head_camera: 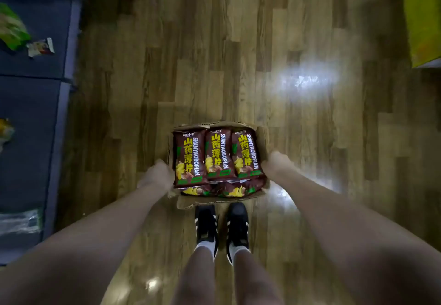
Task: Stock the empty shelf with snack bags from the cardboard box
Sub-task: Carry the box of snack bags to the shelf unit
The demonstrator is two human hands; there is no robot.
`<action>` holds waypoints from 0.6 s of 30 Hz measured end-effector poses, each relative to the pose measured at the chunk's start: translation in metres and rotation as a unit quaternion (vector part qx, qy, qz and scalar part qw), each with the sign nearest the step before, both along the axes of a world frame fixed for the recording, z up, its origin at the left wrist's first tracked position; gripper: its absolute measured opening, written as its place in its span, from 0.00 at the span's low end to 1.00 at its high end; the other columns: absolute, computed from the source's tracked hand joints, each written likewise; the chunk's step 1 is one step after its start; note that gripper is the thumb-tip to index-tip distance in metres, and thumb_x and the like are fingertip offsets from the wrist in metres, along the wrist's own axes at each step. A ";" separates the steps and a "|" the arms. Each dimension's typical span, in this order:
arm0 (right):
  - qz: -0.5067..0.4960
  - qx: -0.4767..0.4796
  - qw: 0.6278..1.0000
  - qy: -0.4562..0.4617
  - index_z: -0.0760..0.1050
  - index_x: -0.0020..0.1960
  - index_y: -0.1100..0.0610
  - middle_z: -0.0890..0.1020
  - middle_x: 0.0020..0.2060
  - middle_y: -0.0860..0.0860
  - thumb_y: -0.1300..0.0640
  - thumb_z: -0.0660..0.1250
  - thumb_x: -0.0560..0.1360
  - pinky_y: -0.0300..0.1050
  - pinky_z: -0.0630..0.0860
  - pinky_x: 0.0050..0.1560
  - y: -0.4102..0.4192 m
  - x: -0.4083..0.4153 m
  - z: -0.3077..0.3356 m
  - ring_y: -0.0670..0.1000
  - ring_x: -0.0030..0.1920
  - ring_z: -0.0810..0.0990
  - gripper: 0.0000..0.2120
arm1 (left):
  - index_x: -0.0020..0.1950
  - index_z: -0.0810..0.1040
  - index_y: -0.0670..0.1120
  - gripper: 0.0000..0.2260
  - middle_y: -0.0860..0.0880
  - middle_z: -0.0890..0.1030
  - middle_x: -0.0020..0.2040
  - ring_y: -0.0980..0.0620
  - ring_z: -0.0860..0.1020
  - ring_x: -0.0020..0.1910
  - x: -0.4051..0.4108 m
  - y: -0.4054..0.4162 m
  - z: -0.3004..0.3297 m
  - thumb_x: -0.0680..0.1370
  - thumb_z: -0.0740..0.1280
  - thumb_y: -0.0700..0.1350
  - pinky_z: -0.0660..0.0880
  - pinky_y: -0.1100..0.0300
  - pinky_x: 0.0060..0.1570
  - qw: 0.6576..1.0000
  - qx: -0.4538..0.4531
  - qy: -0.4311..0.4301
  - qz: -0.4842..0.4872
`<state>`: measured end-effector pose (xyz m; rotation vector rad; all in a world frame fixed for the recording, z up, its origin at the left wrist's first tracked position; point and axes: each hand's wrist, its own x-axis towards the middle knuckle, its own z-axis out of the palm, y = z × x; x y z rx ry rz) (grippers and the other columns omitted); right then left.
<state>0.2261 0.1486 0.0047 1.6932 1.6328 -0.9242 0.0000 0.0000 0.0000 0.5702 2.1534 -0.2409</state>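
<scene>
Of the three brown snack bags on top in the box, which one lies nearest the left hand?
The leftmost bag: its edge lies right beside the left hand at the box side; the other two sit farther right.

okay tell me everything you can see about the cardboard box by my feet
The cardboard box is plain brown, open-topped, flaps folded outward, on the wooden floor just ahead of the shoes. Dark brown snack bags with yellow lettering fill it, three side by side on top. The left hand and right hand grip its opposite sides.
</scene>
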 end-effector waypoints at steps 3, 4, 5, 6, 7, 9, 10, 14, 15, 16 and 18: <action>-0.028 0.044 0.999 -0.006 0.65 0.65 0.66 0.77 0.59 0.62 0.61 0.57 0.78 0.50 0.73 0.53 0.003 -0.004 -0.019 0.63 0.58 0.76 0.17 | 0.54 0.73 0.41 0.11 0.40 0.79 0.53 0.44 0.76 0.48 -0.002 0.002 -0.026 0.82 0.56 0.46 0.73 0.53 0.48 0.999 0.038 0.002 0.018; -0.037 0.055 0.998 -0.010 0.63 0.65 0.66 0.76 0.59 0.63 0.61 0.57 0.78 0.51 0.72 0.53 0.006 -0.005 -0.023 0.64 0.59 0.75 0.17 | 0.54 0.72 0.40 0.11 0.40 0.79 0.51 0.43 0.77 0.48 -0.001 0.005 -0.030 0.82 0.56 0.46 0.73 0.52 0.47 0.999 0.035 0.025 0.018; -0.043 0.061 0.997 -0.011 0.63 0.65 0.66 0.76 0.59 0.63 0.62 0.58 0.78 0.51 0.72 0.53 0.006 -0.006 -0.026 0.65 0.60 0.75 0.17 | 0.55 0.71 0.39 0.11 0.40 0.79 0.50 0.42 0.78 0.48 -0.001 0.007 -0.035 0.82 0.57 0.46 0.74 0.52 0.46 0.998 0.036 0.050 0.028; -0.045 0.064 0.997 -0.012 0.63 0.65 0.66 0.76 0.59 0.63 0.62 0.58 0.79 0.51 0.71 0.52 0.006 -0.006 -0.031 0.65 0.60 0.75 0.16 | 0.56 0.69 0.39 0.11 0.41 0.79 0.48 0.42 0.78 0.47 -0.001 0.008 -0.037 0.81 0.58 0.46 0.75 0.52 0.44 0.996 0.039 0.069 0.040; -0.043 0.061 0.997 -0.015 0.63 0.65 0.65 0.76 0.59 0.62 0.61 0.58 0.79 0.50 0.70 0.49 0.007 -0.006 -0.033 0.64 0.59 0.75 0.16 | 0.57 0.68 0.39 0.11 0.41 0.79 0.47 0.42 0.78 0.47 -0.001 0.009 -0.041 0.81 0.59 0.46 0.75 0.52 0.43 0.995 0.039 0.080 0.051; -0.029 0.059 0.997 -0.029 0.69 0.61 0.64 0.78 0.54 0.60 0.60 0.58 0.79 0.47 0.69 0.45 0.008 -0.005 -0.039 0.61 0.51 0.76 0.13 | 0.56 0.69 0.39 0.12 0.41 0.78 0.47 0.43 0.78 0.46 -0.002 0.012 -0.044 0.81 0.59 0.48 0.74 0.53 0.42 0.994 0.026 0.085 0.059; -0.023 0.059 0.997 -0.036 0.71 0.58 0.63 0.79 0.51 0.58 0.60 0.58 0.79 0.46 0.69 0.44 0.008 -0.005 -0.042 0.60 0.47 0.75 0.11 | 0.55 0.71 0.40 0.12 0.42 0.78 0.46 0.43 0.77 0.45 -0.004 0.013 -0.047 0.81 0.58 0.48 0.73 0.54 0.41 0.995 0.017 0.082 0.055; -0.002 0.062 0.997 -0.050 0.69 0.48 0.59 0.74 0.41 0.55 0.59 0.56 0.79 0.45 0.68 0.42 0.007 -0.004 -0.046 0.58 0.42 0.72 0.05 | 0.54 0.76 0.43 0.12 0.43 0.78 0.48 0.46 0.76 0.46 -0.005 0.012 -0.056 0.82 0.57 0.49 0.70 0.56 0.40 0.997 -0.004 0.067 0.038; 0.007 0.066 0.996 -0.052 0.68 0.47 0.59 0.73 0.40 0.54 0.59 0.56 0.79 0.45 0.69 0.42 0.006 -0.004 -0.046 0.58 0.41 0.72 0.05 | 0.55 0.76 0.43 0.12 0.43 0.79 0.49 0.46 0.76 0.47 -0.004 0.012 -0.059 0.82 0.57 0.48 0.70 0.56 0.40 0.997 -0.002 0.063 0.038; 0.018 0.075 0.996 -0.052 0.68 0.47 0.58 0.73 0.40 0.54 0.59 0.55 0.80 0.45 0.69 0.41 0.005 -0.003 -0.049 0.57 0.41 0.72 0.05 | 0.55 0.76 0.43 0.11 0.43 0.79 0.50 0.45 0.77 0.48 -0.003 0.012 -0.061 0.82 0.57 0.47 0.70 0.55 0.41 0.997 0.001 0.061 0.039; 0.038 0.085 0.994 -0.054 0.69 0.47 0.58 0.72 0.39 0.54 0.58 0.55 0.81 0.45 0.68 0.41 0.004 -0.003 -0.050 0.57 0.40 0.71 0.06 | 0.56 0.76 0.43 0.10 0.43 0.79 0.51 0.44 0.77 0.50 -0.002 0.013 -0.064 0.82 0.57 0.45 0.72 0.55 0.43 0.997 0.006 0.062 0.040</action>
